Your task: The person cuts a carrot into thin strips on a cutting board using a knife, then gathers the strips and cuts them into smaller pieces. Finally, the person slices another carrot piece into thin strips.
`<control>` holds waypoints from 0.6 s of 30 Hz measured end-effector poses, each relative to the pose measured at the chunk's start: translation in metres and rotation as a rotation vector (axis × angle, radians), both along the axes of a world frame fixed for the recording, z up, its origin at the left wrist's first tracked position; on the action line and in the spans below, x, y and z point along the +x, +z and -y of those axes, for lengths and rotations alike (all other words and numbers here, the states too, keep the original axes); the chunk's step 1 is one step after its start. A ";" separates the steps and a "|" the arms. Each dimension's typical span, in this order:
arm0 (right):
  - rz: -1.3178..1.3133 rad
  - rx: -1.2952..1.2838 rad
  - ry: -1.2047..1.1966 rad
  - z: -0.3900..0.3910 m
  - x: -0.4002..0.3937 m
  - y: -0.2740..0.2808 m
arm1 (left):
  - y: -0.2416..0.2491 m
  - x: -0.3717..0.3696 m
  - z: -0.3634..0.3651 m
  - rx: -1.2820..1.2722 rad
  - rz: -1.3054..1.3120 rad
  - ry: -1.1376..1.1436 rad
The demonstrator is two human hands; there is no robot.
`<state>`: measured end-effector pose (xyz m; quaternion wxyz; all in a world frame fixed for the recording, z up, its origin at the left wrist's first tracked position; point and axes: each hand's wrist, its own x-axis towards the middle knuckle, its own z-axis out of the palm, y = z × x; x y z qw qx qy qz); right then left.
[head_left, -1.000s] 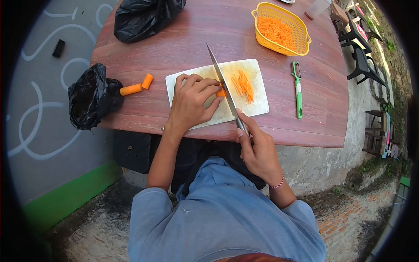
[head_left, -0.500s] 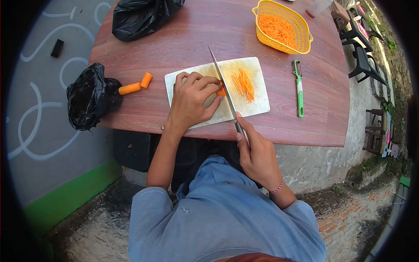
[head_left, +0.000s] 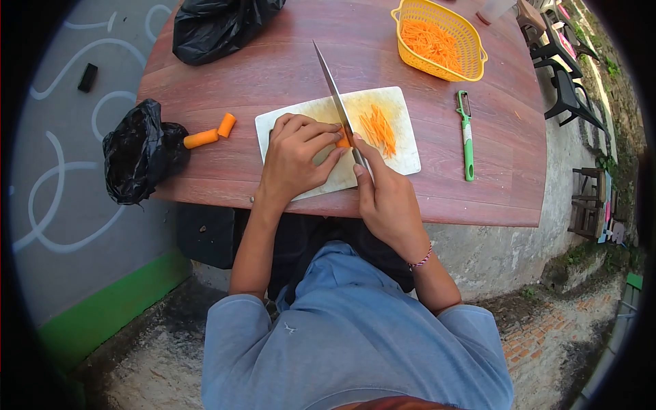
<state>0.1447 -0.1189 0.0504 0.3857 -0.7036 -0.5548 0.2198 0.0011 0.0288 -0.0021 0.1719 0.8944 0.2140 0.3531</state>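
Observation:
Under the curled fingers of my left hand (head_left: 299, 156) a piece of carrot (head_left: 343, 141) is pressed onto the white cutting board (head_left: 314, 187). My right hand (head_left: 391, 201) grips the handle of a long kitchen knife (head_left: 331, 82), whose blade points away from me and lies against the carrot's right side. Part of the carrot is hidden by my fingers and the blade. To the right of the knife, thin carrot strips (head_left: 379, 131) lie in a small pile on the stained board.
A yellow basket (head_left: 482, 56) of carrot shreds stands at the back right, with a green-handled peeler (head_left: 467, 140) nearer. Two carrot pieces (head_left: 201, 139) lie left, beside an opened black plastic bag (head_left: 140, 154). Another black bag (head_left: 215, 31) sits farther back on the wooden table (head_left: 301, 68).
My right hand and the knife have moved forward, away from my body, and the knife tip now reaches farther past the board. My left hand still holds the carrot in place.

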 end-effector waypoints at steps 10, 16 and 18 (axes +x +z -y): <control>-0.077 -0.142 -0.001 0.048 -0.002 0.017 | 0.003 0.001 0.001 0.009 -0.016 0.010; -0.099 -0.152 -0.008 0.055 -0.006 0.020 | 0.003 0.002 0.001 0.012 -0.007 0.008; -0.099 -0.145 -0.005 0.055 -0.007 0.022 | 0.004 0.001 0.001 0.014 -0.002 0.007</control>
